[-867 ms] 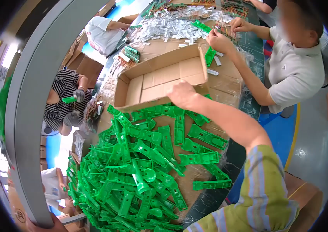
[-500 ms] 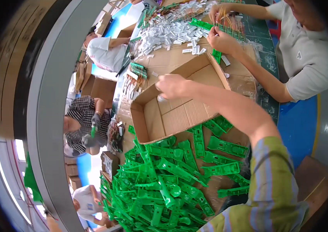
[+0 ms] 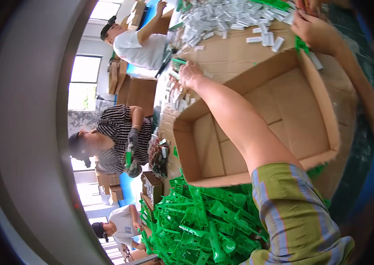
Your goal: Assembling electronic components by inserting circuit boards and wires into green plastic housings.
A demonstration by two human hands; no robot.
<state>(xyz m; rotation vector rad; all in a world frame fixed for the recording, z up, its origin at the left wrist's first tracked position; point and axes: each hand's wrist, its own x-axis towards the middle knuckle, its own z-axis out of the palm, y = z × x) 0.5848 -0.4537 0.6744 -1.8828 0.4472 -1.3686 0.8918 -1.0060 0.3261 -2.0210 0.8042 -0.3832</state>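
Observation:
My right hand (image 3: 190, 74) reaches across a shallow open cardboard box (image 3: 262, 119) to its far left side. Its fingers are curled together over a small stack of thin green strips (image 3: 178, 62), which look like circuit boards with white parts and wires. Whatever is between the fingertips is hidden. My forearm passes above the box, whose inside shows bare cardboard. Below the box lies a heap of green plastic molded parts (image 3: 209, 221), long and channel-shaped. My left hand is out of view.
Small white plastic pieces (image 3: 226, 17) cover the far tabletop. At the upper right, a co-worker's hands (image 3: 315, 31) hold thin wires by a green part. Several co-workers sit along the left side. A small cardboard box (image 3: 152, 187) stands beside the green heap.
My right hand has moved from above the box to the green strips beyond its left edge. The view has shifted, so the box and co-workers appear nearer.

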